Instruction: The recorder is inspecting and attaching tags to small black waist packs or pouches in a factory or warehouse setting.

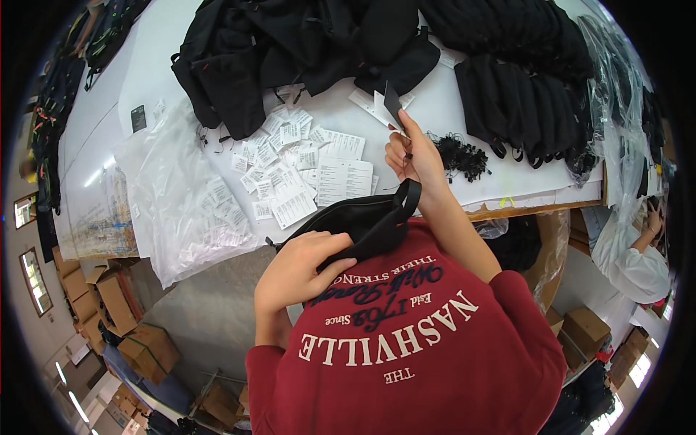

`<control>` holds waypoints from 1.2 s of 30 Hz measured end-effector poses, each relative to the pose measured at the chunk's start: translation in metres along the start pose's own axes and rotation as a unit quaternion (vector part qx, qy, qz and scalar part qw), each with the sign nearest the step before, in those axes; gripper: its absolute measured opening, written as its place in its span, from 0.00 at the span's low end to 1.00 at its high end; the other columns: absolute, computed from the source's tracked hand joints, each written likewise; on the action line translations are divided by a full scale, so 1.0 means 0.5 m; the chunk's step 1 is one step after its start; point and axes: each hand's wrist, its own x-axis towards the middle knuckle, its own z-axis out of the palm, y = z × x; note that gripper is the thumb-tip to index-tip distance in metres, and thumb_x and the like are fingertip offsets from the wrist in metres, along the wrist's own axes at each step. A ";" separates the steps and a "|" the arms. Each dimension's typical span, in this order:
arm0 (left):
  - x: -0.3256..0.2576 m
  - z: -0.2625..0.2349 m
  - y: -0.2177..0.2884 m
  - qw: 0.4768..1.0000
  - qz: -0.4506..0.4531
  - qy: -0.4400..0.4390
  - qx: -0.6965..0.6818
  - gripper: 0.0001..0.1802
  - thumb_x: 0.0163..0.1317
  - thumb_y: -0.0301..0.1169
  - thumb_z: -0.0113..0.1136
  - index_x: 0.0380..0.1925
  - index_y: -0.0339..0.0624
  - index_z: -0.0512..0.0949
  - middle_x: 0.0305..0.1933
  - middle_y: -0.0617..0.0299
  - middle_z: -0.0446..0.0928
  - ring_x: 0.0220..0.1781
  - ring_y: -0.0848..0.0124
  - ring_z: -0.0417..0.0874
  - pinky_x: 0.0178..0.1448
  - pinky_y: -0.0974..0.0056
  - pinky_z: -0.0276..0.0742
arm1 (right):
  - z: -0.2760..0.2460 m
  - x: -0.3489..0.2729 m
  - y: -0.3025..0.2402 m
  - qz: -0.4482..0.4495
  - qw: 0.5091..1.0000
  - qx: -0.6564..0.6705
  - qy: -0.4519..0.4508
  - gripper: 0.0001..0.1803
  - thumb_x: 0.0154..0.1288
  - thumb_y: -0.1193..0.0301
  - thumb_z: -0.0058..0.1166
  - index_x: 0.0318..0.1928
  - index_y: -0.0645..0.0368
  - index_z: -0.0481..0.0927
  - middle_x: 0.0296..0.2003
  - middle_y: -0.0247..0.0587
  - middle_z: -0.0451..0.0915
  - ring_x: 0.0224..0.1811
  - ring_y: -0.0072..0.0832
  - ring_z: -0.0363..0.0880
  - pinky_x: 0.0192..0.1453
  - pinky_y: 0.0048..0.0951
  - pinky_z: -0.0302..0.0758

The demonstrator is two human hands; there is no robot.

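Observation:
My left hand [301, 268] grips the body of a black fabric bag [362, 221] held against my red sweatshirt. My right hand [412, 154] is raised over the table edge, pinching a small black and white paper tag [388, 105] with a thin string; the bag's black strap [406, 199] loops over that wrist. Just right of this hand lies a heap of black string fasteners [464, 156].
A white table [471, 109] carries many loose white paper tags [290, 167], a pile of black garments [304, 51] at the back, a row of stacked black bags [529, 109] at right, and clear plastic sleeves [174, 196] at left. Cardboard boxes [123, 312] stand on the floor. Another person [638, 264] sits at far right.

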 end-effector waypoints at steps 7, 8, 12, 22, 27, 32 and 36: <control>0.006 -0.003 -0.002 1.000 0.001 -0.010 0.013 0.09 0.58 0.31 0.60 0.32 0.39 0.72 0.24 0.52 0.70 0.30 0.54 0.74 0.35 0.55 0.68 | 0.000 0.002 -0.015 -0.008 0.998 -0.059 0.004 0.16 0.73 0.60 0.45 0.30 0.58 0.70 0.11 0.28 0.59 0.14 0.18 0.56 0.20 0.20 0.53; 0.006 -0.002 -0.001 1.000 0.004 -0.010 0.020 0.09 0.58 0.31 0.60 0.32 0.39 0.73 0.24 0.52 0.70 0.30 0.54 0.74 0.35 0.55 0.68 | -0.002 0.006 -0.016 -0.027 0.996 -0.084 0.003 0.17 0.73 0.60 0.44 0.30 0.58 0.70 0.12 0.29 0.60 0.14 0.18 0.56 0.20 0.20 0.53; 0.007 -0.002 -0.002 1.000 0.004 -0.014 0.018 0.09 0.59 0.31 0.60 0.32 0.39 0.72 0.24 0.52 0.70 0.30 0.54 0.74 0.36 0.55 0.68 | 0.000 0.009 -0.027 -0.032 0.994 -0.104 0.028 0.17 0.73 0.60 0.42 0.31 0.59 0.72 0.12 0.28 0.61 0.14 0.18 0.56 0.20 0.20 0.53; 0.010 -0.002 0.002 1.000 -0.002 -0.010 0.022 0.09 0.58 0.31 0.60 0.33 0.39 0.73 0.24 0.53 0.71 0.31 0.55 0.74 0.37 0.55 0.68 | 0.003 0.008 -0.022 -0.056 0.995 -0.087 0.010 0.16 0.73 0.60 0.45 0.32 0.58 0.73 0.12 0.26 0.60 0.13 0.15 0.53 0.20 0.18 0.52; 0.023 -0.009 -0.002 0.993 0.002 0.053 0.107 0.09 0.55 0.30 0.62 0.34 0.39 0.75 0.28 0.55 0.73 0.35 0.57 0.74 0.40 0.56 0.69 | 0.029 -0.039 -0.067 -0.152 0.906 -0.388 -0.074 0.14 0.67 0.61 0.57 0.31 0.59 0.82 0.14 0.18 0.63 0.16 0.09 0.55 0.20 0.18 0.49; 0.059 0.006 -0.005 0.967 0.014 0.190 0.171 0.12 0.47 0.28 0.68 0.33 0.42 0.79 0.49 0.56 0.73 0.53 0.55 0.72 0.55 0.56 0.69 | 0.059 -0.093 -0.104 -0.219 0.632 -0.717 -0.197 0.12 0.58 0.62 0.62 0.25 0.57 0.85 0.11 0.32 0.71 0.12 0.22 0.62 0.21 0.26 0.59; 0.065 0.018 -0.027 0.942 0.089 0.226 0.230 0.10 0.46 0.27 0.69 0.31 0.45 0.80 0.52 0.58 0.74 0.62 0.54 0.66 0.62 0.54 0.65 | 0.039 -0.092 -0.096 -0.176 0.482 -0.808 -0.290 0.14 0.57 0.57 0.60 0.28 0.54 0.86 0.15 0.40 0.77 0.19 0.36 0.76 0.28 0.32 0.71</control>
